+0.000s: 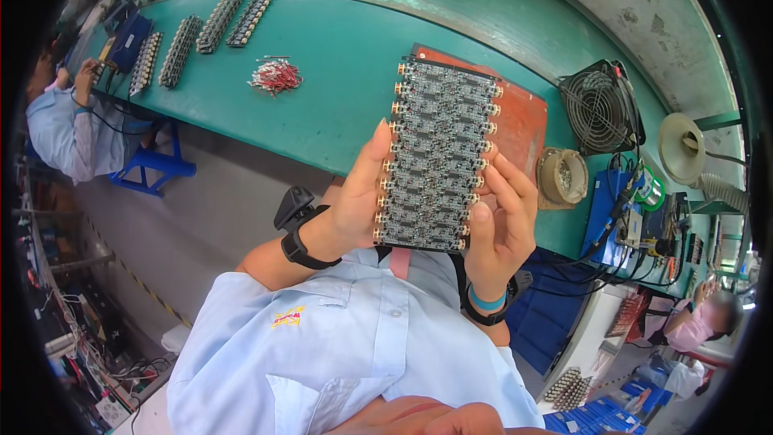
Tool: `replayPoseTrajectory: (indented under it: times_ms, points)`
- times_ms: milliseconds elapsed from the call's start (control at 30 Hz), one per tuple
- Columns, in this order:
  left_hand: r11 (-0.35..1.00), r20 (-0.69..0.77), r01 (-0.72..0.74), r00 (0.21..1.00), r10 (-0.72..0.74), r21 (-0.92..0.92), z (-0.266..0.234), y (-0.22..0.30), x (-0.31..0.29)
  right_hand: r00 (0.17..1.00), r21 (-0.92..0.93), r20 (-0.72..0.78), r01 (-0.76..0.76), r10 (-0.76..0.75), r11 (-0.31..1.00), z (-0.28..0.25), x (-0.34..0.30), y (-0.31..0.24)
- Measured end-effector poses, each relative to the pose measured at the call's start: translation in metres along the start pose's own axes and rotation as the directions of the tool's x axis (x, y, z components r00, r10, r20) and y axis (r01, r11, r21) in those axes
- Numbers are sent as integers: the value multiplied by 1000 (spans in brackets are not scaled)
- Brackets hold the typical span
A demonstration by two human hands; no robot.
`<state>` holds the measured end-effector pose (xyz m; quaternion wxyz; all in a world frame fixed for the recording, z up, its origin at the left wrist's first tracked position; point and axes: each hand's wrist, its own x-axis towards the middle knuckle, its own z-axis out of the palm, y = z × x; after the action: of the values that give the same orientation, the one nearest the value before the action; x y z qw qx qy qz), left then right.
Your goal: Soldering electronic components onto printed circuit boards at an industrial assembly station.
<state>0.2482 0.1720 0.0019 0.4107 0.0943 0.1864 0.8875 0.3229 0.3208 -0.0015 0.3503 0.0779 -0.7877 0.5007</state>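
Note:
Between my two hands is a large panel of circuit boards [439,157], dark and densely covered with small components, with pale connectors along both long edges. My left hand [361,189] grips its left edge, the fingers partly hidden behind the panel. On the opposite edge my right hand [506,221] is closed, thumb in front and fingertips against the connectors. The panel is held up over the near edge of the green table, in front of a reddish-brown mat [523,125] that it partly covers.
A pile of red-and-white wire leads [276,76] lies on the green table [338,56]. Several board strips [220,20] stand farther left. At right are a black fan [597,105], a round tan container [562,177], and a solder spool [649,190]. A co-worker [88,129] sits at far left.

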Motion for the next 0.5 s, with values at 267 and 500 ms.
replayPoseTrajectory:
  times_ms: [267, 500]
  points:
    - [999, -7, 8, 1000, -8, -52, 1, 1, 0, 1000, 22, -8, 3, -2, 1000, 1, 1, 0]
    - [998, -21, 17, 1000, -19, -56, 2, 0, -1, 1000, 42, 6, -31, 31, 999, 1, 1, 0]
